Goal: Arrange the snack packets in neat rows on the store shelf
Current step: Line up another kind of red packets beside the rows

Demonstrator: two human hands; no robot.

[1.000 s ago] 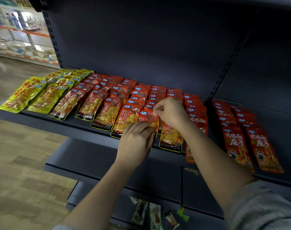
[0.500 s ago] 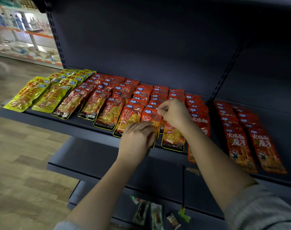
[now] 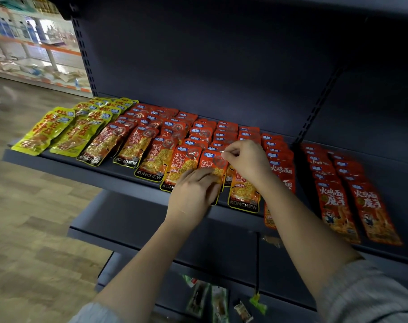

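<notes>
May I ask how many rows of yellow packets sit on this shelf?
2: the outer yellow row at the shelf's left end, the inner yellow row right beside it.

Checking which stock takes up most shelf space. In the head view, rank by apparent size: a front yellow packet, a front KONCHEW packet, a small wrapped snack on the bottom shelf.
Front yellow packet and front KONCHEW packet: alike, unranked.
Small wrapped snack: smallest.
</notes>
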